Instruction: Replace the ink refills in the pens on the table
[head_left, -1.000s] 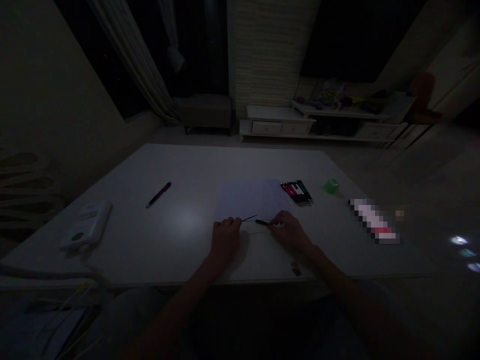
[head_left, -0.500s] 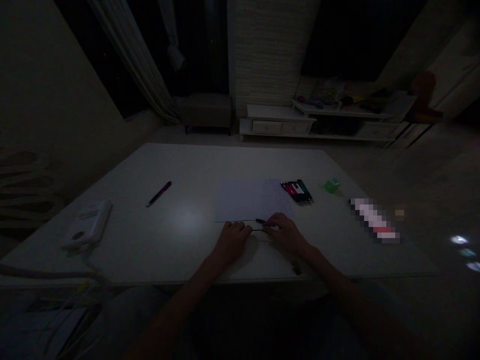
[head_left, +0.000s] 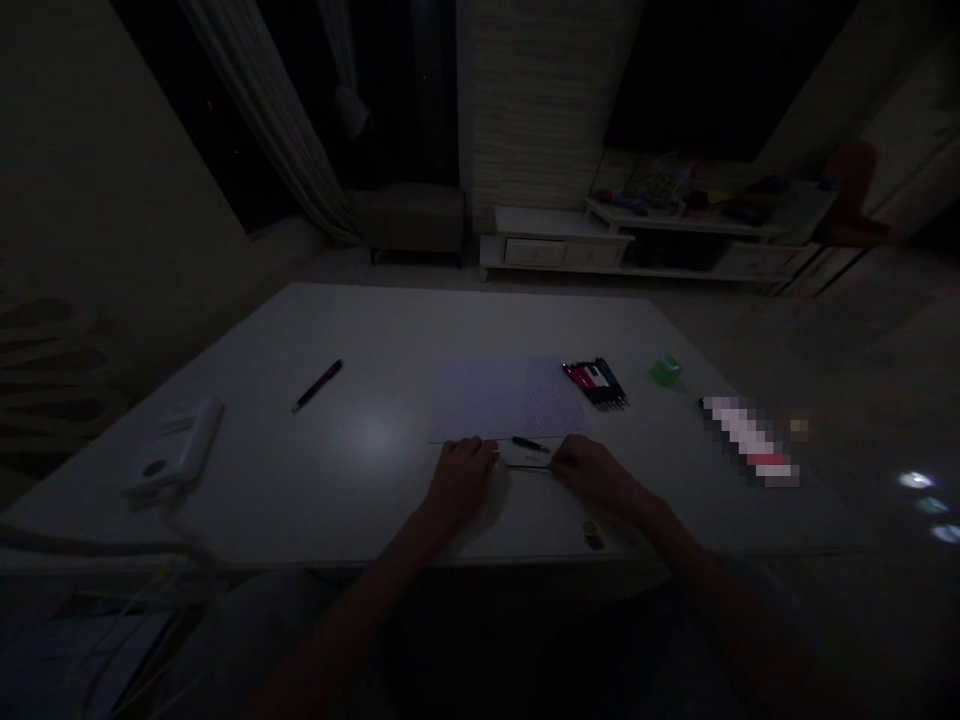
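Between my hands, level above the white table (head_left: 360, 500), runs a thin dark rod (head_left: 529, 467), like a pen refill. My right hand (head_left: 596, 475) pinches its right end, fingers closed. At the other end my left hand (head_left: 463, 478) is closed, back of the hand up; its grip is partly hidden in the dark. Just beyond the rod lies a short black pen piece (head_left: 530, 444). A tiny marking or thin bit on the table beside it is too small to name. Farther off is a sheet of paper (head_left: 480, 395), its right part covered in handwriting.
Several pens (head_left: 596, 384) lie side by side right of the paper, near a green sharpener-like item (head_left: 665, 370). A purple-black pen (head_left: 318, 385) and a white box (head_left: 176, 445) with a cable are at left. A small dark object (head_left: 592, 535) lies by the front edge. The room is dim.
My right hand has moved right and a little nearer, so more of the rod shows between my hands. The black pen piece now lies uncovered. My left hand has barely shifted.
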